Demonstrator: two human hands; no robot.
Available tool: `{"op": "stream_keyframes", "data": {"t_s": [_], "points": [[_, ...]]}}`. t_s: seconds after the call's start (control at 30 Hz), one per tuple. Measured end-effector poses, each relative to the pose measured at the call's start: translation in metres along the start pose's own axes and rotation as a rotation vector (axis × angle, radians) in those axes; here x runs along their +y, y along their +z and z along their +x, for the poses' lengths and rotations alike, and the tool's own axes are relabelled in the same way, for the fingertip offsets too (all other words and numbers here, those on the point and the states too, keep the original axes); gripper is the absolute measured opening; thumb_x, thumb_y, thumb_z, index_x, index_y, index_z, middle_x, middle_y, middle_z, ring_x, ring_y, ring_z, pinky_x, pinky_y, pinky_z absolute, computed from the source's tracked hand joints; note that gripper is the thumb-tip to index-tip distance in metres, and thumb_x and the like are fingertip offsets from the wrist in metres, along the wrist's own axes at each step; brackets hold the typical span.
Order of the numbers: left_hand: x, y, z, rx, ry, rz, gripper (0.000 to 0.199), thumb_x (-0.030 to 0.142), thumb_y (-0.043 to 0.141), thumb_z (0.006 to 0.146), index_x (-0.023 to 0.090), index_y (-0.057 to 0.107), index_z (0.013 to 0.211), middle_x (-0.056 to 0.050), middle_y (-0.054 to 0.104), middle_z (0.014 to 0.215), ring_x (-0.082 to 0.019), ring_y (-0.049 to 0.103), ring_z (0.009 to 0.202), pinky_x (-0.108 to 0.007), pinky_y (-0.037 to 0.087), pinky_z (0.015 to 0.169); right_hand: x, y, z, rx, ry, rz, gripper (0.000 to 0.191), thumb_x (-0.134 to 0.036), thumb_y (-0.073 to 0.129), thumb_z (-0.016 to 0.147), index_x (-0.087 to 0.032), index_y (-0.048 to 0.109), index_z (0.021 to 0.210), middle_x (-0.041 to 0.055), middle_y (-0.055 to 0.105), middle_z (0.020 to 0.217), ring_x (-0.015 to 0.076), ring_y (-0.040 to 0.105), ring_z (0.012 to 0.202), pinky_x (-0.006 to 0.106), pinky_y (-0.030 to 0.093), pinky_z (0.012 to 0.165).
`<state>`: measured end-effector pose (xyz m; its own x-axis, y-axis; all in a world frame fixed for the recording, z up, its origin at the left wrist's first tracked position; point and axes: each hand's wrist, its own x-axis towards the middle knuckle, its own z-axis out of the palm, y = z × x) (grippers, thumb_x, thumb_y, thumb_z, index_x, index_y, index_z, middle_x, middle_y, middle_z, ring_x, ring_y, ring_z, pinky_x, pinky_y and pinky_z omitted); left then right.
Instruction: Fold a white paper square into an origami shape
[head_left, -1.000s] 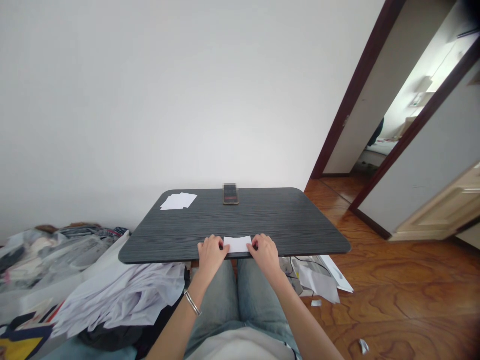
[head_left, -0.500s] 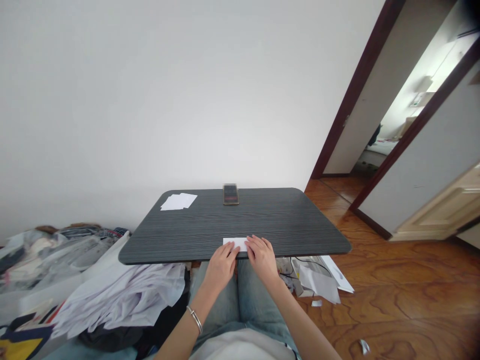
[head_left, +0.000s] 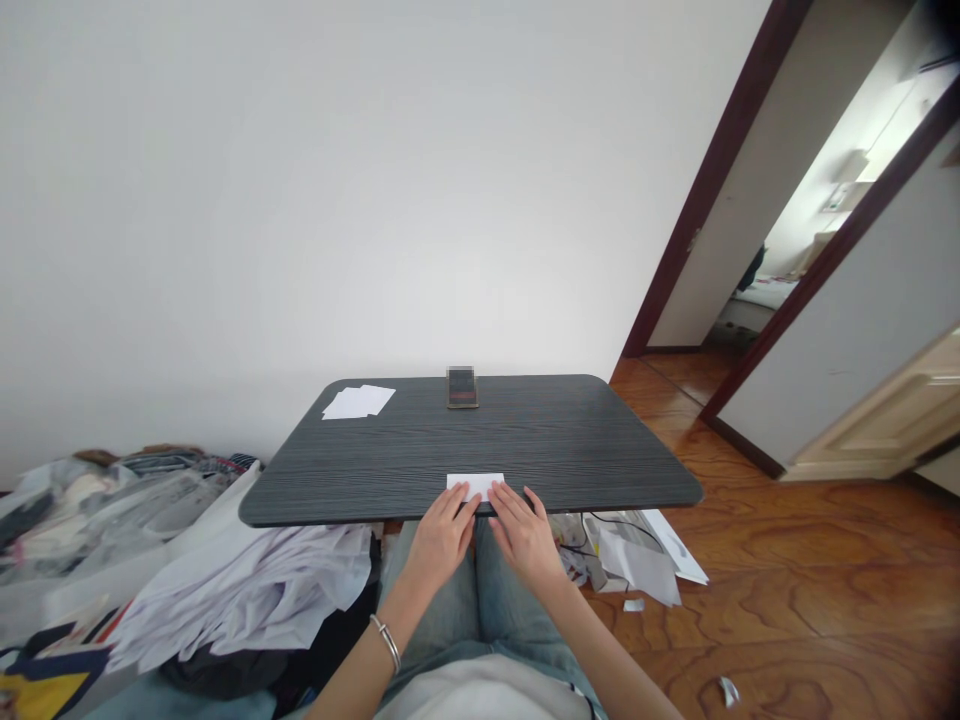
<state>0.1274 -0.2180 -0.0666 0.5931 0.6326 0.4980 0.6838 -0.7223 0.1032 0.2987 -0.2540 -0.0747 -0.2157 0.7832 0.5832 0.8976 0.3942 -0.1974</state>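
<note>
A small white strip of paper (head_left: 477, 484), probably folded, lies flat at the near edge of the dark wood-grain table (head_left: 562, 430). My left hand (head_left: 442, 532) rests on its lower left part, fingers stretched out and pressing down. On the lower right part lies my right hand (head_left: 525, 532), its fingers flat and the outer one spread apart. Neither hand grips the paper from both sides. Part of the paper's near edge is hidden under the fingertips.
Several white sheets (head_left: 358, 402) overlap at the table's far left. A phone (head_left: 462, 388) stands at the back middle. Clothes in plastic bags (head_left: 112, 510) and white garments (head_left: 247, 590) pile up on the left. Papers (head_left: 641, 565) and cables lie under the table's right side.
My right hand has slid a little toward me and left, its fingers now flatter and uncovering the paper's right end. My left hand has barely moved.
</note>
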Motion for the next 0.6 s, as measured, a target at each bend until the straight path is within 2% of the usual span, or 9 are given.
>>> {"op": "stream_keyframes", "data": {"t_s": [0.1,0.3,0.47,0.6], "points": [[-0.002,0.001,-0.001,-0.006,0.012,0.007,0.037,0.018,0.038,0.088,0.019,0.047,0.124,-0.010,0.049,0.131,-0.022,0.043,0.122,-0.043,0.040,0.099,-0.002,-0.003,-0.002,-0.001,-0.001,-0.006,0.033,-0.022,0.039,0.090,-0.021,0.053,0.120,0.0084,0.054,0.126,0.0202,0.046,0.119,0.043,0.026,0.102],[-0.007,0.010,-0.006,0.018,0.031,0.032,0.040,0.018,0.038,0.087,0.010,0.042,0.126,-0.013,0.048,0.131,-0.022,0.041,0.123,-0.041,0.038,0.101,-0.001,-0.004,-0.001,-0.032,0.019,-0.009,0.028,-0.025,0.041,0.090,-0.023,0.057,0.113,0.0078,0.054,0.127,0.0208,0.046,0.119,0.044,0.026,0.101],[-0.012,0.014,-0.013,0.033,0.073,0.065,0.036,0.014,0.038,0.086,0.014,0.048,0.120,-0.012,0.047,0.132,-0.022,0.037,0.126,-0.041,0.036,0.102,-0.001,-0.005,0.000,-0.052,0.012,-0.025,0.028,-0.027,0.043,0.090,-0.026,0.055,0.115,0.0075,0.054,0.127,0.0215,0.046,0.119,0.045,0.026,0.101],[-0.016,0.011,-0.017,0.013,0.100,0.092,0.043,0.011,0.040,0.084,0.018,0.044,0.126,-0.011,0.042,0.136,-0.022,0.035,0.128,-0.042,0.036,0.101,-0.003,-0.007,-0.002,-0.070,-0.013,-0.056,0.032,-0.029,0.047,0.088,-0.028,0.052,0.120,0.0083,0.049,0.131,0.0236,0.042,0.122,0.045,0.028,0.100]]}}
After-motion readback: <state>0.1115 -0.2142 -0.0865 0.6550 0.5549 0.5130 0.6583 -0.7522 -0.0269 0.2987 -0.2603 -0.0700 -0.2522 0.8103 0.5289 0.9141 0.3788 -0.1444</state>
